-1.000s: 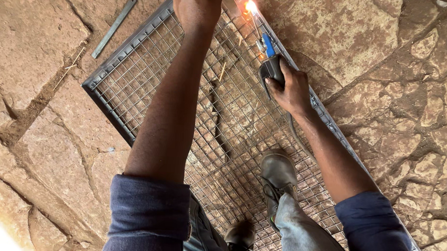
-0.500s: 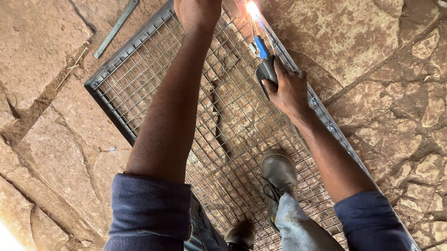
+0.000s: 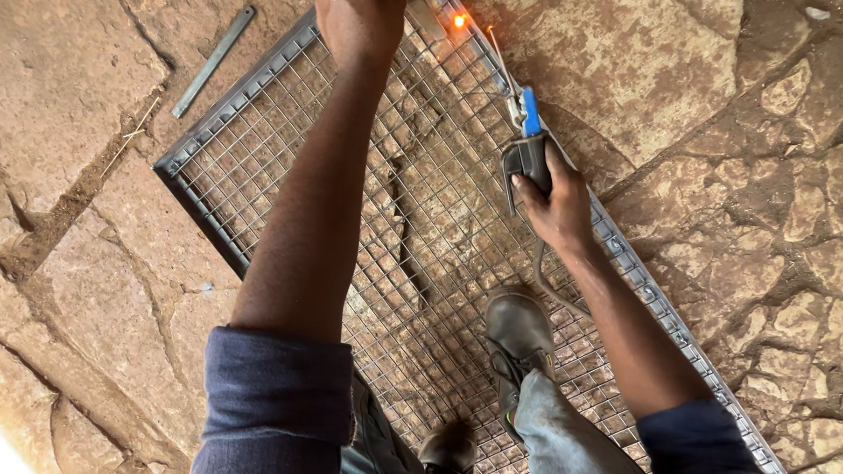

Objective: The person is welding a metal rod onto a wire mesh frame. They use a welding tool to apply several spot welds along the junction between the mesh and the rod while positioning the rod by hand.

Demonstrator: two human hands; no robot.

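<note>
My right hand (image 3: 558,200) is clenched on the welding electrode holder (image 3: 527,157), rod tip lifted just off the frame rail, where a weld spot (image 3: 459,21) glows orange; my left hand (image 3: 359,15) presses down on the wire mesh panel (image 3: 284,157) at the top edge, though I can't tell how its fingers sit. The panel lies flat on the stone floor (image 3: 72,75) under my boot (image 3: 516,338). Risk as I read it: bare left hand sits close to hot metal, so a slip or spatter could burn it, and any panel shift would misplace the next tack.
</note>
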